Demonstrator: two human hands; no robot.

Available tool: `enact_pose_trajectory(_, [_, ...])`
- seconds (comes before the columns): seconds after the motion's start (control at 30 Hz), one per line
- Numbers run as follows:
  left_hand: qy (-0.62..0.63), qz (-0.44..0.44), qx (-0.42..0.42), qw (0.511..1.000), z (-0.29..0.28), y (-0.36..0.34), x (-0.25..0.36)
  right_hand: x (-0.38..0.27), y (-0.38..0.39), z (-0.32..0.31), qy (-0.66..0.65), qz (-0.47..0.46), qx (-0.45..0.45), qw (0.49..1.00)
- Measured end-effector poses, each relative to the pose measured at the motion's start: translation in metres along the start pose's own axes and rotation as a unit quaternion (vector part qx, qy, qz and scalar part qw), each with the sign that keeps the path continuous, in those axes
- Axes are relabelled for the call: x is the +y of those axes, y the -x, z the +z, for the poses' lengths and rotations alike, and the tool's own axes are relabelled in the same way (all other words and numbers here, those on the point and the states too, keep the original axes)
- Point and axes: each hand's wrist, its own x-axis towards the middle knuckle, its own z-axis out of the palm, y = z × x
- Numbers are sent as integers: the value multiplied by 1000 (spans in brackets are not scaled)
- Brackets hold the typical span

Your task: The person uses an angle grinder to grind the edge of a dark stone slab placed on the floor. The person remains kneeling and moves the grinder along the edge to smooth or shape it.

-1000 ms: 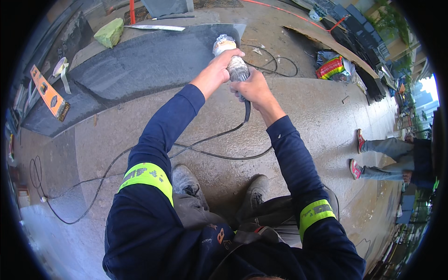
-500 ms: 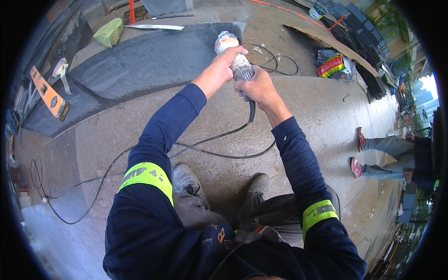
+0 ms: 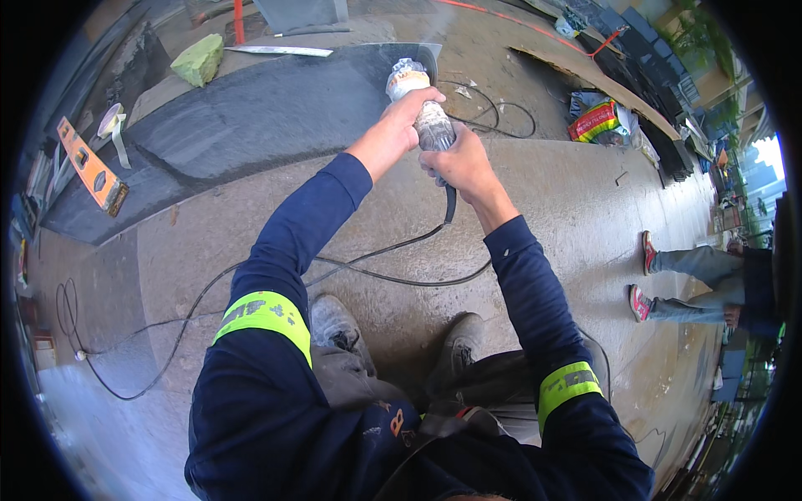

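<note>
Both my hands hold a dusty angle grinder (image 3: 433, 125) out in front of me. My left hand (image 3: 403, 117) is wrapped round its body near the wrapped, whitish head. Farther back, my right hand (image 3: 459, 160) grips the rear of the handle, where the black power cord (image 3: 451, 204) comes out. The grinder's head sits over the right end of a long dark grey stone slab (image 3: 276, 108). Its disc is hard to make out; faint dust hangs beyond the slab's end.
An orange spirit level (image 3: 90, 167) and a roll of tape (image 3: 111, 123) lie on the slab's left part. A greenish stone chunk (image 3: 198, 60) and a metal strip (image 3: 280, 51) are along its far edge. Cord loops cross the floor. At right stands another person (image 3: 697, 284); a red-yellow bag (image 3: 595, 123) lies beyond.
The view has shifted very slightly. Both hands keep their hold on the grinder, which stays at the slab's right end.
</note>
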Motion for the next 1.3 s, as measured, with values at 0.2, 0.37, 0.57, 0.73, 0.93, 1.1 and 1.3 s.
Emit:
enact_pose_trajectory(0.2, [2,4,1,1000,-17,-12,-5,14,-8,11,-5,6,-1,1000])
enact_pose_trajectory(0.37, [-1,-4,-11,1000,-28,-25,-3,16,-16,17,9,16,-2,1000])
enact_pose_trajectory(0.57, [-10,12,-26,1000,-28,-17,0,14,-20,16,9,20,-5,1000])
enact_pose_trajectory(0.73, [-7,-6,-25,1000,-19,-15,4,7,-18,12,0,17,-4,1000])
enact_pose_trajectory(0.93, [-1,-4,-27,1000,-16,-16,3,2,-13,6,-5,16,-10,1000])
enact_pose_trajectory(1.1, [-3,-15,-28,999,-18,-19,3,5,-14,7,-11,8,-10,1000])
enact_pose_trajectory(1.3, [-6,-13,-13,1000,-22,-23,3,16,-24,15,5,12,-2,1000])
